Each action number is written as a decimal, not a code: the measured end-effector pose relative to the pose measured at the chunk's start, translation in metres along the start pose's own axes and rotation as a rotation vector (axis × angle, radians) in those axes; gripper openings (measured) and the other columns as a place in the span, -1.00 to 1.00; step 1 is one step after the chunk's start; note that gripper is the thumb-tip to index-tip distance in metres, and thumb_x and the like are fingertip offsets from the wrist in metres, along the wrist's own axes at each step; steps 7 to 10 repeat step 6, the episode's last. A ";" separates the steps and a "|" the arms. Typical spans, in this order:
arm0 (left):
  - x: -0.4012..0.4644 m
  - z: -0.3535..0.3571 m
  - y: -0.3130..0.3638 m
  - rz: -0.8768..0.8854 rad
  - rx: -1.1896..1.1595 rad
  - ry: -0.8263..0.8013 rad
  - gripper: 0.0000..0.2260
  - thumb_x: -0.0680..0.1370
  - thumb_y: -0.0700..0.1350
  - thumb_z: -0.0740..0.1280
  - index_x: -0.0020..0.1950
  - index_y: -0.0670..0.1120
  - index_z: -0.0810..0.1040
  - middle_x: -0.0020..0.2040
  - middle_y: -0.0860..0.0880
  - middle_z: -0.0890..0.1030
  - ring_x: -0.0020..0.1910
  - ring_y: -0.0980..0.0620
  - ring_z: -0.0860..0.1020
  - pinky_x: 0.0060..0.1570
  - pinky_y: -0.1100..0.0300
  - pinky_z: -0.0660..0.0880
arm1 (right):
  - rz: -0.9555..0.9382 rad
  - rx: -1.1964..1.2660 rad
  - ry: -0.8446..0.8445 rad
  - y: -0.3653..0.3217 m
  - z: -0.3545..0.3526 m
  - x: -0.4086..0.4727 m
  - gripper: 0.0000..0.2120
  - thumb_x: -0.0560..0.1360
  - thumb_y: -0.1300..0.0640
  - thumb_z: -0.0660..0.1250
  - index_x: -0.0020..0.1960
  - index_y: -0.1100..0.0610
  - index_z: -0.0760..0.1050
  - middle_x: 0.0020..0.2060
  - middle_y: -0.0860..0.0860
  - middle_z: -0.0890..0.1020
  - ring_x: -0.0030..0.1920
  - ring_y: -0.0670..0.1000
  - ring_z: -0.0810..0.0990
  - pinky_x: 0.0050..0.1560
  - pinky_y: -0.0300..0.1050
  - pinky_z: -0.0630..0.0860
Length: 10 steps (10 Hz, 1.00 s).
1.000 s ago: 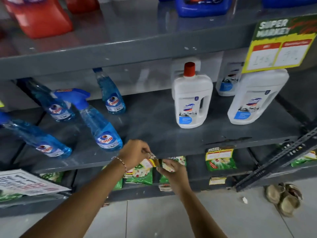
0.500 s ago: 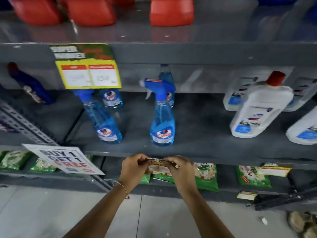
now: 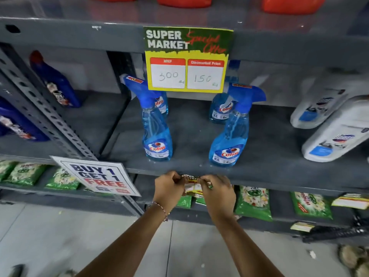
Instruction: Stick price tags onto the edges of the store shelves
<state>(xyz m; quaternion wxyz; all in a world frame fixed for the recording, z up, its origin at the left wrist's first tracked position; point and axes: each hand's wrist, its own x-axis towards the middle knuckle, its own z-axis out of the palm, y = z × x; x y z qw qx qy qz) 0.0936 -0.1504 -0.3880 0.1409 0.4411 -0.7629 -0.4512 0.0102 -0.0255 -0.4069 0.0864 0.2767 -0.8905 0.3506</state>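
Observation:
A small green and yellow price tag (image 3: 191,182) sits against the front edge of the grey middle shelf (image 3: 269,176), below two blue spray bottles. My left hand (image 3: 168,189) pinches its left side and my right hand (image 3: 217,191) pinches its right side. The fingers cover most of the tag. A larger "Super Market" price tag (image 3: 187,59) with 300 and 150 written on it hangs from the edge of the upper shelf (image 3: 69,35).
Blue spray bottles (image 3: 156,132) and white bottles (image 3: 335,132) stand on the middle shelf. A "Buy 1 Get 1 Free" sign (image 3: 97,176) hangs at the left by a perforated post (image 3: 50,116). Green packets (image 3: 253,202) and small tags (image 3: 351,201) fill the lower shelf.
The view has swung left along the shelf and moved closer. Both hands have stayed together on the small tag at the shelf edge, now below the spray bottles.

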 end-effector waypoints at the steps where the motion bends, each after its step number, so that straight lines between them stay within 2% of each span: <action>1: 0.005 0.004 -0.002 -0.004 0.040 -0.014 -0.84 0.44 -0.07 0.39 -0.29 -0.12 0.55 -0.38 -0.10 0.68 -0.41 -0.04 0.67 -0.31 -0.01 0.67 | -0.008 -0.015 0.041 0.005 -0.004 0.005 -0.79 0.27 0.08 0.58 -0.30 0.05 0.54 -0.31 -0.05 0.62 -0.22 0.01 0.48 -0.26 -0.14 0.38; 2: 0.005 0.000 -0.002 0.036 0.130 -0.014 -0.79 0.46 -0.04 0.38 -0.29 -0.12 0.48 -0.34 -0.14 0.68 -0.34 -0.14 0.66 -0.27 0.04 0.65 | 0.002 -0.010 0.017 0.010 -0.008 0.010 -0.76 0.28 0.07 0.58 -0.29 0.04 0.50 -0.31 -0.06 0.59 -0.24 0.01 0.49 -0.32 -0.17 0.37; 3: 0.001 -0.011 -0.003 0.078 0.250 0.033 -0.82 0.49 -0.06 0.34 -0.21 -0.10 0.40 -0.27 -0.16 0.65 -0.25 -0.21 0.62 -0.27 0.03 0.57 | -0.005 0.016 0.036 0.010 -0.012 0.004 -0.80 0.34 0.16 0.54 -0.26 0.06 0.51 -0.30 -0.04 0.60 -0.25 0.00 0.50 -0.32 -0.16 0.41; 4: -0.013 -0.023 0.001 0.191 0.419 0.049 -0.80 0.47 -0.17 0.30 -0.25 -0.01 0.29 -0.30 -0.05 0.54 -0.32 -0.15 0.54 -0.33 0.04 0.51 | -0.021 0.017 0.112 0.014 -0.029 -0.001 -0.82 0.40 0.33 0.45 -0.14 0.07 0.56 -0.20 0.01 0.65 -0.20 0.04 0.55 -0.26 -0.04 0.56; 5: -0.035 -0.023 0.024 0.555 0.326 0.118 -0.66 0.37 -0.31 0.34 -0.31 0.04 0.23 -0.27 0.00 0.44 -0.37 0.00 0.40 -0.37 0.11 0.39 | -0.162 0.051 0.180 0.015 -0.059 0.006 -0.78 0.45 0.32 0.38 0.06 0.12 0.57 -0.02 0.04 0.67 -0.06 0.06 0.59 -0.07 0.06 0.61; 6: -0.056 -0.017 0.067 0.802 0.179 0.106 -0.76 0.37 -0.37 0.31 -0.25 -0.04 0.38 -0.14 -0.02 0.48 -0.17 0.06 0.46 -0.09 0.26 0.44 | -0.305 0.108 0.197 0.002 -0.100 0.019 -0.76 0.50 0.29 0.31 0.15 0.16 0.55 0.09 0.07 0.65 0.08 0.07 0.59 0.12 0.03 0.56; 10: -0.056 -0.017 0.067 0.802 0.179 0.106 -0.76 0.37 -0.37 0.31 -0.25 -0.04 0.38 -0.14 -0.02 0.48 -0.17 0.06 0.46 -0.09 0.26 0.44 | -0.305 0.108 0.197 0.002 -0.100 0.019 -0.76 0.50 0.29 0.31 0.15 0.16 0.55 0.09 0.07 0.65 0.08 0.07 0.59 0.12 0.03 0.56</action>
